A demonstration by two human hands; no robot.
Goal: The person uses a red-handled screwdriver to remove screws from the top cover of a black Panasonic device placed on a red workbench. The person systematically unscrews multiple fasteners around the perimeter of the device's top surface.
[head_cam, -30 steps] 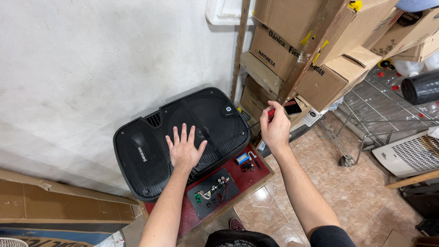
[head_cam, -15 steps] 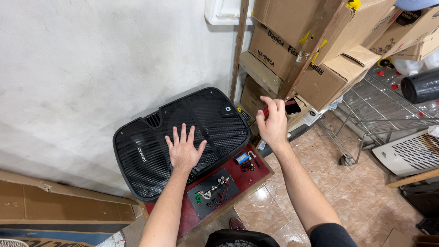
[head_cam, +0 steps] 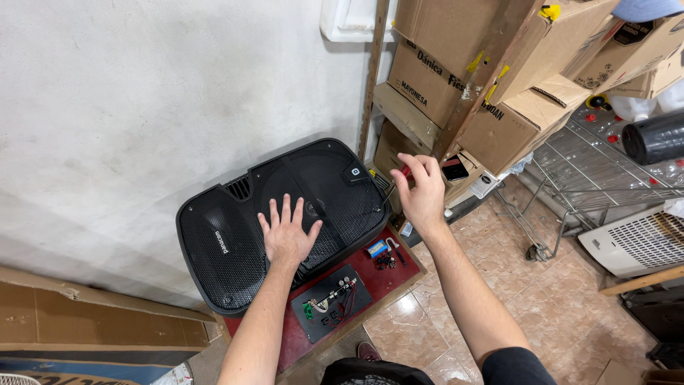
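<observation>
The big black speaker (head_cam: 285, 214) lay flat on the red table (head_cam: 370, 281), its long side running from near left to far right, close to the white wall (head_cam: 142, 107). My left hand (head_cam: 287, 234) lay flat and open on its grille, fingers spread. My right hand (head_cam: 420, 192) was closed around a red-handled screwdriver (head_cam: 394, 187), tip pointing down at the speaker's right edge.

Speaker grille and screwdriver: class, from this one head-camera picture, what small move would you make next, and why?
Probably turn the screwdriver. The right hand grips its red handle, and the shaft slants down to the edge of the black speaker, while the left hand lies flat on the grille, bracing it. Whether the tip sits in a screw cannot be seen.
</observation>
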